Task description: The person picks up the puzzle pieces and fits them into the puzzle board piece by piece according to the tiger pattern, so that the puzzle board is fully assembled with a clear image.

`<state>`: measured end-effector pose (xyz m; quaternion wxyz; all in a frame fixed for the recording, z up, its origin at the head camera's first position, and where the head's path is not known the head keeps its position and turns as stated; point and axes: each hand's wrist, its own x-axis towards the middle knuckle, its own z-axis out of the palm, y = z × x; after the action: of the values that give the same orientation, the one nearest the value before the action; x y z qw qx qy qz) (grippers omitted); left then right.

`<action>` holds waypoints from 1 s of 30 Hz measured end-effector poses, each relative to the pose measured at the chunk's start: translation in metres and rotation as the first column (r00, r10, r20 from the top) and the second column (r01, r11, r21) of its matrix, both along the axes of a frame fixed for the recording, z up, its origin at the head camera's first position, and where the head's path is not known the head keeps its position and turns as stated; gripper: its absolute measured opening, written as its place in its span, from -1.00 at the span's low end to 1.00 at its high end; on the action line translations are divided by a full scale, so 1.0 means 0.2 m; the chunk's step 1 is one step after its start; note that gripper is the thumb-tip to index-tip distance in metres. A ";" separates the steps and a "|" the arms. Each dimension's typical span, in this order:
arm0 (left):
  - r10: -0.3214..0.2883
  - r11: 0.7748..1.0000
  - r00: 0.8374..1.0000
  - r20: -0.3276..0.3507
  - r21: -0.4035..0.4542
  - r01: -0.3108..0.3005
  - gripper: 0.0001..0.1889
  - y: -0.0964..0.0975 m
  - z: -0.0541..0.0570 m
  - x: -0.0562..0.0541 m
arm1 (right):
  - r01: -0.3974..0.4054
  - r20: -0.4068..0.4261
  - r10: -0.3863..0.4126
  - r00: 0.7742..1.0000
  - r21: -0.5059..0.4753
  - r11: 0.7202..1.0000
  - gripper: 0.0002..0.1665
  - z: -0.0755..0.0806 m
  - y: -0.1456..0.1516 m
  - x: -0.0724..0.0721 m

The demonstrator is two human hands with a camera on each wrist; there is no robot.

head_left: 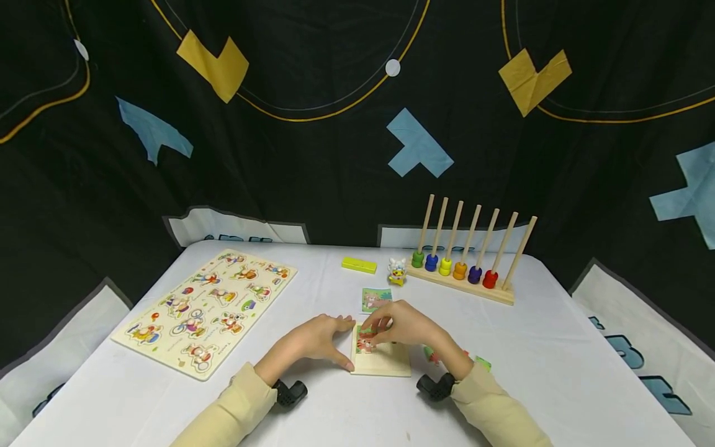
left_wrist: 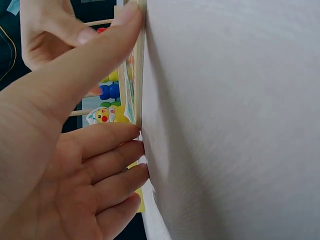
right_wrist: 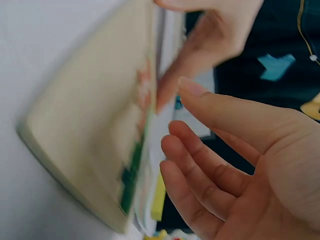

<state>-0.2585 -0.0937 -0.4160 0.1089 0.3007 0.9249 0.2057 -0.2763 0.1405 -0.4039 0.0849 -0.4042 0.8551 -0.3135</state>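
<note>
A shallow wooden puzzle board [head_left: 391, 363] lies before me, with a picture piece [head_left: 365, 345] in green and red at its far left corner. My left hand [head_left: 318, 338] rests along the board's left edge. Its thumb touches near the front corner, and its straight fingers meet the edge farther back. Over the board's far part hovers my right hand [head_left: 404, 323], fingers loosely bent. The right wrist view shows a gap between that thumb and fingers, with nothing held. Just beyond the board lies a picture card [head_left: 375, 299].
Loose puzzle pieces [head_left: 431, 355] lie by my right forearm. A large knobbed puzzle board [head_left: 212, 310] is at left. Toward the back stand a yellow block [head_left: 359, 265], a small figurine [head_left: 397, 271] and a peg rack [head_left: 458, 284] with coloured beads. A black curtain [head_left: 335, 174] hangs behind.
</note>
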 end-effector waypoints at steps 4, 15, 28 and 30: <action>0.007 1.000 1.000 0.003 0.003 -0.007 0.00 0.00 0.00 0.00 | 0.041 0.000 -0.041 0.999 -0.005 0.999 -0.70 0.05 0.06 -0.01; 0.011 1.000 1.000 -0.001 0.022 -0.011 -0.01 0.00 0.00 0.01 | 0.120 -0.030 -0.119 0.992 0.034 0.992 -0.70 0.07 0.27 0.02; 0.000 1.000 1.000 0.000 0.025 0.000 0.00 0.00 0.00 0.01 | 0.109 0.017 -0.110 0.994 0.055 0.993 -0.73 0.02 0.53 0.09; 0.001 1.000 1.000 0.005 0.028 -0.001 0.00 0.00 0.01 0.01 | 0.113 0.035 -0.116 0.993 0.059 0.992 -0.74 0.01 0.58 0.09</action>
<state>-0.2568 -0.0935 -0.4149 0.1071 0.3013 0.9217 0.2196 -0.2576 0.2556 -0.4010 0.0946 -0.3459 0.8837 -0.3009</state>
